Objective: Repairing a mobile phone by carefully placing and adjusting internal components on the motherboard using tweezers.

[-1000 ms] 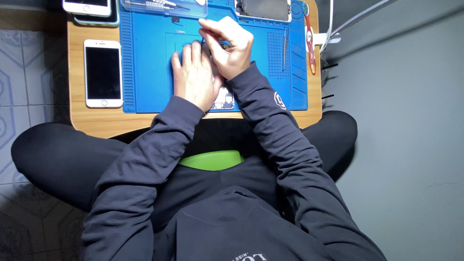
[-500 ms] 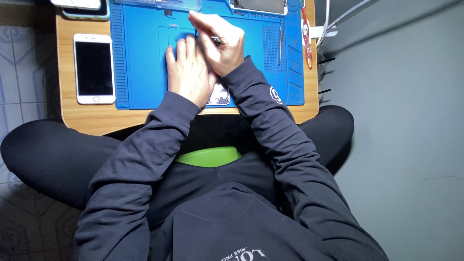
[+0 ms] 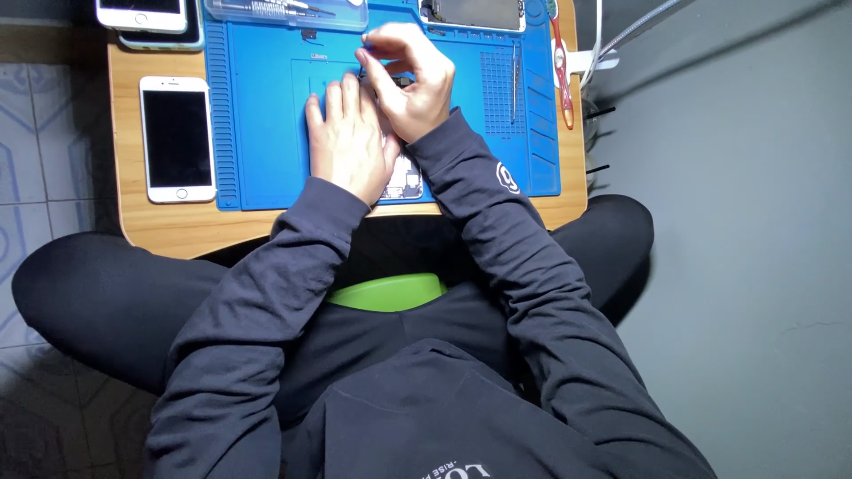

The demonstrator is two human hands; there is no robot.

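Both hands over opened phone on blue silicone repair mat [image 3: 266, 151], mid of small wooden table [image 3: 169, 226].

L hand [image 3: 348, 142] flat, fingers together, pressing down the opened phone w/ exposed circuit board [image 3: 404, 182] near mat's front edge. R hand [image 3: 406, 82] pinching a thin dark tool [image 3: 401, 82]; tip hidden. Risk (judgement): tool slips & gouges board if L hand eases off; tiny screws could roll off the mat. Clear plastic tray [image 3: 284, 12] at mat's back edge holds small bits/tools, can't tell which. White smartphone w/ dark screen [image 3: 177, 137] lies by table's L edge.
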